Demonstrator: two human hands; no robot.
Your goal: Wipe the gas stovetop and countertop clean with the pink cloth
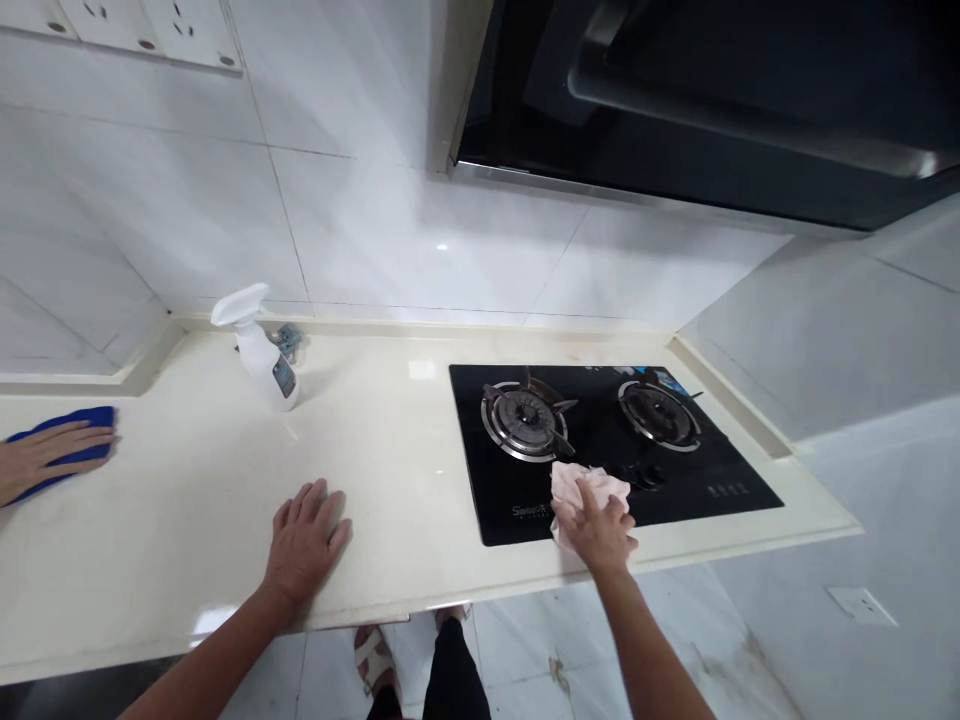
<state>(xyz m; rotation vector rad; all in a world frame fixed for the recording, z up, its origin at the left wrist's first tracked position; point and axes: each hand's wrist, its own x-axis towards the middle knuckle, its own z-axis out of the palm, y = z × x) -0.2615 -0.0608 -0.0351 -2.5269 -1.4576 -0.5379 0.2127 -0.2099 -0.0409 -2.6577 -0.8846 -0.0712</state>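
My right hand [598, 525] grips a pale pink cloth [611, 484], pressed against the front of the black glass gas stove [502, 510], just below the left burner [526, 418]. Part of the cloth hangs over the stove's front edge. My left hand [306, 540] rests palm down on the cream countertop [397, 480], left of the stove, fingers stretched out and holding nothing. The right burner [660, 413] and a dark knob [646, 477] lie to the right of the cloth.
Another person's hand [52, 455] presses a blue cloth [97, 418] on the counter at far left. A white spray bottle [259, 350] stands near the back wall, with a small bluish item [288, 338] behind it. A black range hood [675, 110] overhangs the stove.
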